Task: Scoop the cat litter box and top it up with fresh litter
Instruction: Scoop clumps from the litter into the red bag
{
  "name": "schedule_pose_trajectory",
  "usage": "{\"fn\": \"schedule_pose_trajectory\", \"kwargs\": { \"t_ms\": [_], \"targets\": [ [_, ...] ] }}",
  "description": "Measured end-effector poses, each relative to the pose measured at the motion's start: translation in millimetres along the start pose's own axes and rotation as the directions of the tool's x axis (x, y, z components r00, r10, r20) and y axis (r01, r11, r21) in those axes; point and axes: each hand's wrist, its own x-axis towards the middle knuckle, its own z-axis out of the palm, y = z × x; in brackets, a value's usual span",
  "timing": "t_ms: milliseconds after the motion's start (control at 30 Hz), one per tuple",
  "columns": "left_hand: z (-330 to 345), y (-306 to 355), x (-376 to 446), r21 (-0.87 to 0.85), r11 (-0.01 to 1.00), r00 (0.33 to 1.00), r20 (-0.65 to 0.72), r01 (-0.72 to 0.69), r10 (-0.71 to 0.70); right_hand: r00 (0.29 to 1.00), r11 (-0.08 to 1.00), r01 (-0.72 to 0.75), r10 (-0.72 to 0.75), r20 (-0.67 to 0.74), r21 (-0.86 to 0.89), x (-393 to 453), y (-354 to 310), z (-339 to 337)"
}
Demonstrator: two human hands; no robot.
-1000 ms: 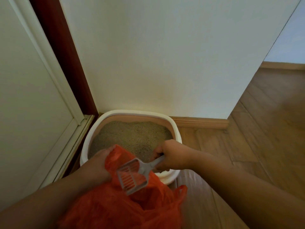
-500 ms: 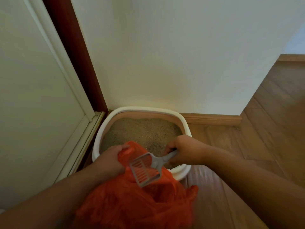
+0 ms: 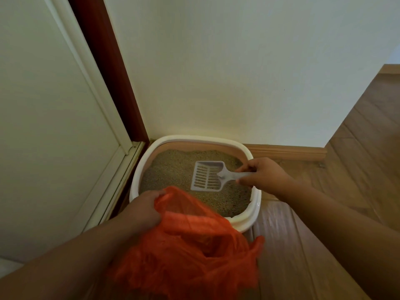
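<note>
A white-rimmed litter box (image 3: 186,139) with pink inner walls stands in the corner, filled with tan litter (image 3: 173,169). My right hand (image 3: 264,176) grips the handle of a pale grey slotted scoop (image 3: 206,175), whose empty head hovers over the litter in the middle of the box. My left hand (image 3: 142,210) holds the rim of an orange plastic bag (image 3: 190,252), which hangs open in front of the box's near edge and hides part of it.
A white wall (image 3: 216,72) rises right behind the box. A white door panel (image 3: 47,115) with a dark red frame (image 3: 108,72) closes the left side. Wooden floor (image 3: 346,180) and a wooden skirting board (image 3: 285,151) lie to the right.
My right hand has swung the scoop from over the orange bag back across to the middle of the litter box. The left hand keeps hold of the bag.
</note>
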Motion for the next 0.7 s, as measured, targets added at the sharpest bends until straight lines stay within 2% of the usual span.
{"fn": "schedule_pose_trajectory", "kwargs": {
  "t_ms": [167,267,367,567,633,700],
  "targets": [
    [-3,-6,-1,0.055,0.998,0.999,0.011,0.031,-0.032,0.999,0.932,0.047,-0.037,0.033,-0.359,20,3,-6],
    [-5,-9,-1,0.09,0.995,0.999,0.03,0.038,-0.041,0.99,0.823,0.093,-0.018,0.138,-0.56,35,-1,-11],
    [-4,-14,1,0.087,0.995,0.997,0.05,0.053,-0.058,0.974,0.662,0.15,0.03,0.226,-0.734,51,-8,-11],
    [-2,-22,7,0.064,0.997,0.997,0.057,0.044,-0.047,0.918,0.362,0.272,0.18,0.353,-0.892,81,-18,19],
    [-1,-22,7,0.059,0.997,0.996,0.076,0.041,-0.045,0.901,0.335,0.279,0.234,0.366,-0.9,87,-10,33],
    [-1,-22,6,0.05,0.998,0.996,0.08,0.043,-0.046,0.893,0.388,0.27,0.241,0.38,-0.881,89,-2,37]
  ]
}}
